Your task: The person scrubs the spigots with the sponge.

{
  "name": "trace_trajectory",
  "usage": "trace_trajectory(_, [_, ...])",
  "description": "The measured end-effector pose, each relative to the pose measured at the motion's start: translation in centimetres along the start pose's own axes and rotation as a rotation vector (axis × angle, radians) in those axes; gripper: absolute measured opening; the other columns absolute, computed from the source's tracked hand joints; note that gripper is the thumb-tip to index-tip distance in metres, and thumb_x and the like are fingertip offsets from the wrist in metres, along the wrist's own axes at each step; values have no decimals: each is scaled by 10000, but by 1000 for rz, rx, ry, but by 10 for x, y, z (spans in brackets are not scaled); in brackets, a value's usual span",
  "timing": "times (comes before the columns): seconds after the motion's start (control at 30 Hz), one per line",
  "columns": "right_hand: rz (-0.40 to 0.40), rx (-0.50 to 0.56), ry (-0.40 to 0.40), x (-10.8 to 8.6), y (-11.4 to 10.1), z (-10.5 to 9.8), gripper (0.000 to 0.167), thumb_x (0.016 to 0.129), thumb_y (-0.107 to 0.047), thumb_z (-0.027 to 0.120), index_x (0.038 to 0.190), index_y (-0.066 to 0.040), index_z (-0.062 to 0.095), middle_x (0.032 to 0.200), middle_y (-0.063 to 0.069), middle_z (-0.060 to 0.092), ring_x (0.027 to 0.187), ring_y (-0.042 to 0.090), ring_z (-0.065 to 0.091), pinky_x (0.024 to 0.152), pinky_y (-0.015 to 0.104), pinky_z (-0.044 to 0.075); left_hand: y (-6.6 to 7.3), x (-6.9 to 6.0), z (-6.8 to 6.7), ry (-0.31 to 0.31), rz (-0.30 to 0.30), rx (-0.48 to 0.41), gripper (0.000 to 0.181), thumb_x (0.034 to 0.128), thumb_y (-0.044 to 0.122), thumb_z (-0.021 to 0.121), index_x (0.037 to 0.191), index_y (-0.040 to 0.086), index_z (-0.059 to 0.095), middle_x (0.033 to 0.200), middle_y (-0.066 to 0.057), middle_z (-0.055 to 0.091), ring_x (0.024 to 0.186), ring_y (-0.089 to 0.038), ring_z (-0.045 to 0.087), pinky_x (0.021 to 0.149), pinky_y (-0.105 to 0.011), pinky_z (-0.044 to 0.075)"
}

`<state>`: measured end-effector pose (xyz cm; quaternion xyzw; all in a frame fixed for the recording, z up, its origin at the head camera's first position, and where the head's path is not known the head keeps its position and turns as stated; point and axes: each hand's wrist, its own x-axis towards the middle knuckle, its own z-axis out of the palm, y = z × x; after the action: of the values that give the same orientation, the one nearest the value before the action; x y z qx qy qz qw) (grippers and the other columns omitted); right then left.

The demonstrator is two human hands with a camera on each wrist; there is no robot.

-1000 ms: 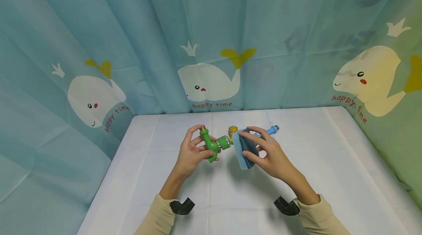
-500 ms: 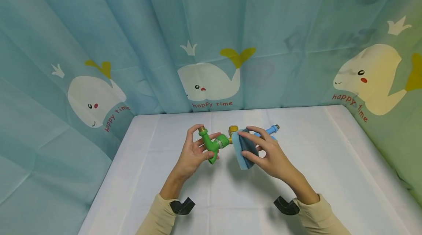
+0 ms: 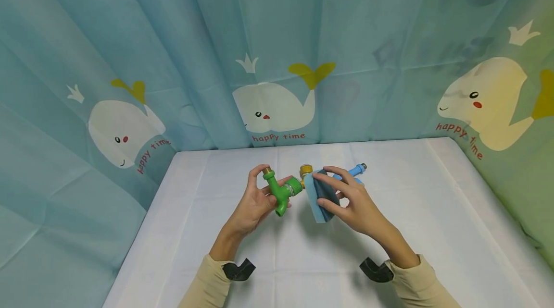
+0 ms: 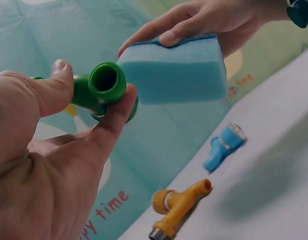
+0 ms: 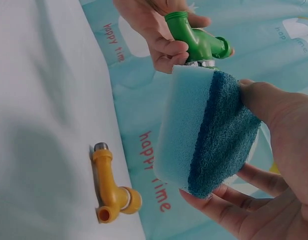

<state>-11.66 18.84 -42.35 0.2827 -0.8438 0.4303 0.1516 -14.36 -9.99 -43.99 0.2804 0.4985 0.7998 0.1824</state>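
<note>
My left hand [image 3: 253, 204] holds a green plastic faucet [image 3: 280, 192] above the table, its threaded end up by the fingertips and its spout pointing down. In my right hand [image 3: 357, 202] is a two-layer sponge [image 3: 318, 200], pinched by its edges between thumb and fingers. Its light blue foam side faces the faucet, and the dark blue scouring side [image 5: 226, 132] is toward my right palm. Faucet and sponge are close together; in the head view I cannot tell whether they touch. In the left wrist view the faucet's open spout [image 4: 107, 82] faces the camera.
On the white table [image 3: 207, 260] behind the hands lie a yellow faucet [image 3: 306, 170] and a blue faucet [image 3: 358, 169], both partly hidden by the sponge and right hand in the head view. A whale-print curtain [image 3: 277, 34] stands along the table's back edge.
The left hand has turned the green faucet slightly, its spout now swung a little to the right and its fingers shifted. My right hand and the sponge stay almost still.
</note>
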Motion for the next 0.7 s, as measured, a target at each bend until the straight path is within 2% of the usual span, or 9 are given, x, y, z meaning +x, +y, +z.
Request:
trace_trajectory(0.17, [3, 1, -2, 0, 0, 0, 606, 879, -158, 835, 1436, -244, 612, 1478, 95, 504, 809, 107, 648, 667, 289, 589, 0, 0, 0, -27, 10, 2, 551, 1077, -23, 438, 1447, 289, 174, 1579, -384, 273, 1331, -292, 562, 1022, -424, 547])
trace_trajectory(0.33, [0, 2, -1, 0, -2, 0, 609, 876, -155, 837, 1436, -239, 613, 1470, 140, 509, 812, 113, 651, 666, 308, 597, 0, 0, 1, 0, 25, 34, 583, 1067, 22, 505, 1467, 278, 167, 1546, -367, 344, 1256, -294, 611, 996, -518, 552])
trace_trajectory(0.47, [7, 1, -10, 0, -4, 2, 609, 879, -165, 836, 1438, -243, 610, 1475, 134, 504, 825, 109, 651, 673, 330, 598, 1, 0, 3, 15, 37, 51, 635, 1056, 39, 549, 1510, 198, 134, 1502, -356, 396, 1230, -327, 625, 981, -603, 529])
trace_trajectory(0.6, [2, 4, -23, 2, -8, 4, 607, 888, -188, 831, 1446, -251, 601, 1490, 94, 492, 834, 99, 640, 697, 305, 592, 1, 1, 5, 24, 23, 51, 668, 1046, 36, 574, 1530, 202, 145, 1477, -358, 379, 1221, -343, 624, 968, -617, 527])
trace_trajectory(0.7, [-19, 8, -24, 2, -9, 7, 610, 889, -180, 829, 1450, -241, 597, 1491, 102, 490, 817, 104, 622, 696, 294, 590, 1, 0, 7, 27, 9, 33, 644, 1043, 30, 577, 1514, 261, 204, 1496, -363, 338, 1225, -336, 621, 971, -605, 529])
